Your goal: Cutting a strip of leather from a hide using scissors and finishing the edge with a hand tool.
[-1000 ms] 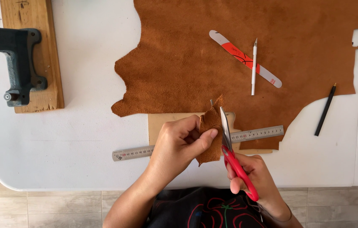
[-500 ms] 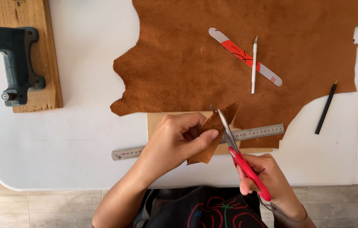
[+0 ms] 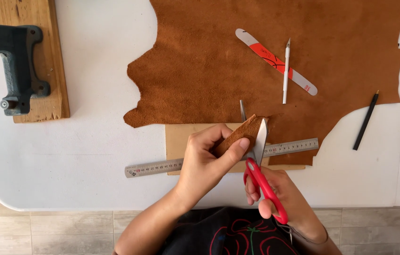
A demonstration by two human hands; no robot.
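White table (image 3: 91,156) | left hand (image 3: 204,163) grip pinches leather scrap (image 3: 242,134) | right hand (image 3: 280,198) clenches scissors (image 3: 259,165), blades astride scrap

A small brown suede piece (image 3: 240,134) is raised, tilted, near the worktop's (image 3: 91,141) front edge. Red-handled scissors (image 3: 258,163) stand beside it, blades open around its right edge.

The leather hide (image 3: 256,61) ran off the top edge — the left hand (image 3: 207,160) covered part of the ruler (image 3: 218,157) below it.
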